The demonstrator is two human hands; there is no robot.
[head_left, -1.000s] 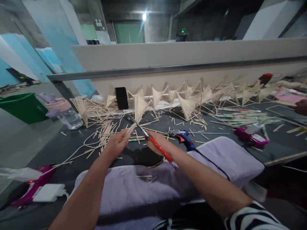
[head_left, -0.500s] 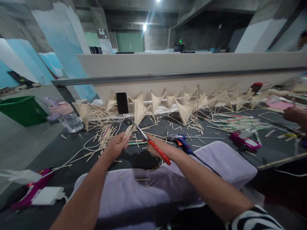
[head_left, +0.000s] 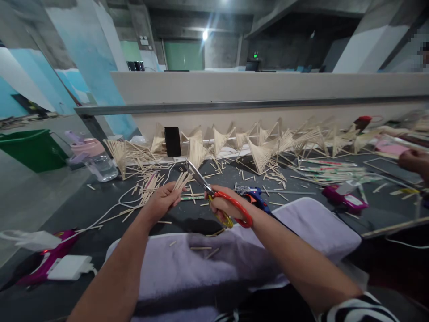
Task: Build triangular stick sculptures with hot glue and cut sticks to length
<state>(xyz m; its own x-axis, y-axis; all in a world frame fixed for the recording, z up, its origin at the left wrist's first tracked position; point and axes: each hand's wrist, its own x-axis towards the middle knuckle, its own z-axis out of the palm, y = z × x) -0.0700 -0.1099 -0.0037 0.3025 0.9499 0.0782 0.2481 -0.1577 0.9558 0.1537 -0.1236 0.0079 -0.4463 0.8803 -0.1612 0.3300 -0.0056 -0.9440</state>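
Observation:
My left hand [head_left: 164, 199] is closed around a small bundle of thin wooden sticks [head_left: 182, 180], whose ends point up and to the right. In my right hand [head_left: 219, 206] is a pair of scissors [head_left: 199, 176] with one red and one yellow handle. Its metal blades reach up and left, close beside the sticks' tips; whether they touch I cannot tell. A blue glue gun [head_left: 256, 197] lies just right of my right hand, partly behind the wrist. Loose sticks [head_left: 149, 190] are heaped to the left of my left hand.
Twisted stick models [head_left: 259, 154] line the back of the table, with a black phone [head_left: 172, 141] propped among them. A water bottle [head_left: 95, 161] and power strip [head_left: 43, 264] are at left. A lilac cushion [head_left: 187, 264] covers the front edge. Another person's hand [head_left: 415, 161] is at far right.
The scissors have turned in my right hand, so the yellow handle now shows beside the red one. My left hand still holds the sticks in about the same place.

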